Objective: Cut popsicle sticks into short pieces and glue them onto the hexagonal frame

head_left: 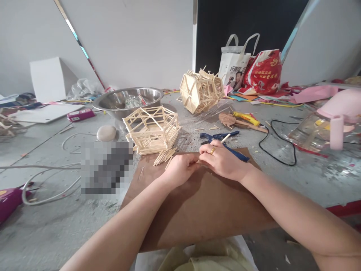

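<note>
The left hand [182, 169] and right hand [222, 158] are held nearly together above the brown board [203, 210], fingertips pinched on a thin stick [202, 162].

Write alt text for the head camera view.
A person's left hand and right hand work close together over a brown board, the right holding a thin wooden stick. Around them sit a pile of sticks, an open stick frame, a blue tool, a denser stick model and a metal bowl.
</note>
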The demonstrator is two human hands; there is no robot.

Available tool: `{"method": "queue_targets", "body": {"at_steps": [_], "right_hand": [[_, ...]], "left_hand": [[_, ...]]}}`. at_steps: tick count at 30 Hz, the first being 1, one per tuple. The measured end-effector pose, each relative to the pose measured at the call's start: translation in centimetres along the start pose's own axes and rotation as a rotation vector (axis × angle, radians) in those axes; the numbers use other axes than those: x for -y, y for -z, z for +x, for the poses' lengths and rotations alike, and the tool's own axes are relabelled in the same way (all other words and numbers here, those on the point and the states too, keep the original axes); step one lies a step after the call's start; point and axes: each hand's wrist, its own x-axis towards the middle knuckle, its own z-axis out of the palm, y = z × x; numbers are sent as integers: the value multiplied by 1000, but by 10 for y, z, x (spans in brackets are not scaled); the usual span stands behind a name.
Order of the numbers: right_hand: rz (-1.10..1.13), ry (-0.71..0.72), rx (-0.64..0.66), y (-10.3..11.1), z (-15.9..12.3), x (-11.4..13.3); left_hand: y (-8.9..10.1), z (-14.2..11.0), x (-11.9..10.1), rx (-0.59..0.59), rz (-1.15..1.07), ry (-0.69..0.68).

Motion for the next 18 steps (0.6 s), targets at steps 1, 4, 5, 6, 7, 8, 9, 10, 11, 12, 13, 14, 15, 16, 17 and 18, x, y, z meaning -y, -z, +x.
{"method": "queue_targets", "body": {"at_steps": [1,4,5,6,7,8,9,10,11,12,13,14,15,16,17,18], "right_hand": [[-20,-9,-43,1,0,0],[-11,-184,-311,6,-1,-2],[37,-296,-417,7,-1,-3],[116,-415,-502,7,-2,-6],[222,-525,-544,6,-3,-8],[345,-609,-529,4,-3,-10],[470,-659,-460,3,-3,-11],[577,-674,-360,1,-3,-12],[656,-665,-261,0,-3,-11],[709,-642,-180,-1,-3,-10],[744,-612,-134,-1,-2,-9],[769,-586,-123,-1,-2,-6],[792,-573,-129,0,-2,-4],[813,-572,-136,1,-1,-2],[829,-577,-141,2,-1,0],[831,-582,-144,3,0,1]], "left_hand": [[0,0,0,-5,-11,2],[0,1,2,-26,-133,53],[1,1,2,-33,-180,77],[1,2,2,-41,-215,97],[1,2,2,-47,-240,104],[0,2,2,-50,-256,102],[-1,2,2,-50,-268,93],[-3,3,2,-49,-279,81],[-5,3,2,-46,-294,70],[-7,3,2,-39,-311,60],[-8,4,2,-30,-325,52],[-10,4,2,-20,-333,45],[-11,5,2,-13,-334,36],[-12,5,3,-10,-323,29],[-13,5,4,-11,-303,23],[-13,6,4,-14,-280,15]]}}
